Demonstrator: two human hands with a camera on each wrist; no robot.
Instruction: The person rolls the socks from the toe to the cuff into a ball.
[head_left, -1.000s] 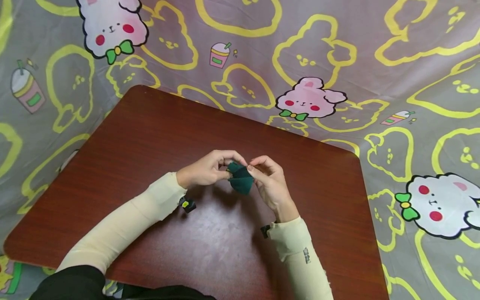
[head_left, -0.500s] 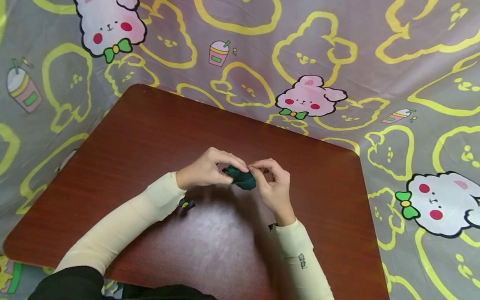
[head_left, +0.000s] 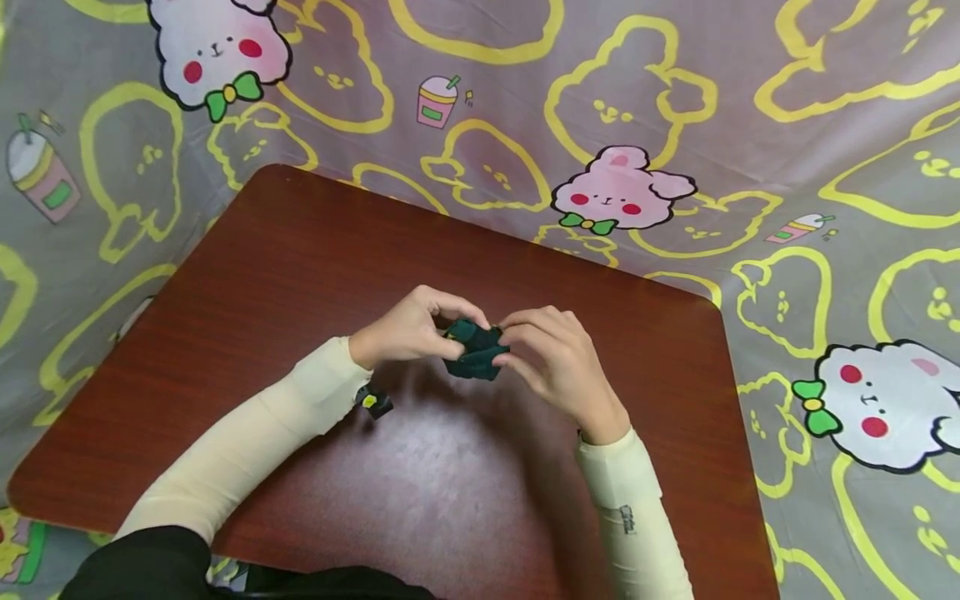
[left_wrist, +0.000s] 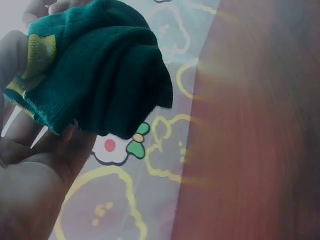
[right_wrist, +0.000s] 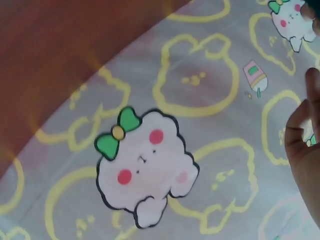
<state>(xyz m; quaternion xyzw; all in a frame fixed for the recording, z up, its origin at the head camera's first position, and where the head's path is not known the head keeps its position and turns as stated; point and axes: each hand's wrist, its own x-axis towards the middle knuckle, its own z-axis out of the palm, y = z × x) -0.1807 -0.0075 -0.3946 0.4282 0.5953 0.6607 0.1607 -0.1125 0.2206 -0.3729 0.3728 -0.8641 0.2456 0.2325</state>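
A bunched-up dark green sock (head_left: 477, 364) of knitted cloth is held above the table between both hands. Its folds and a yellow patch at one edge show in the left wrist view, where the sock (left_wrist: 107, 70) fills the upper left. My left hand (head_left: 403, 332) grips its left side, thumb in front and fingers behind. At the right edge, my right hand (head_left: 558, 362) holds the sock between thumb and fingertips, with the thumb against the near side. Only part of the right hand (right_wrist: 307, 135) shows in the right wrist view.
Beneath the hands lies a reddish-brown table (head_left: 300, 250) with rounded corners. A grey curtain (head_left: 510, 92) with rabbit and cup prints hangs behind and beside it. A small black device (head_left: 374, 402) sits at the left wrist.
The sock has been turned and folded between the hands. My right hand has shifted its grip from a pinch at the top edge to a wider hold, and its wrist has moved right.
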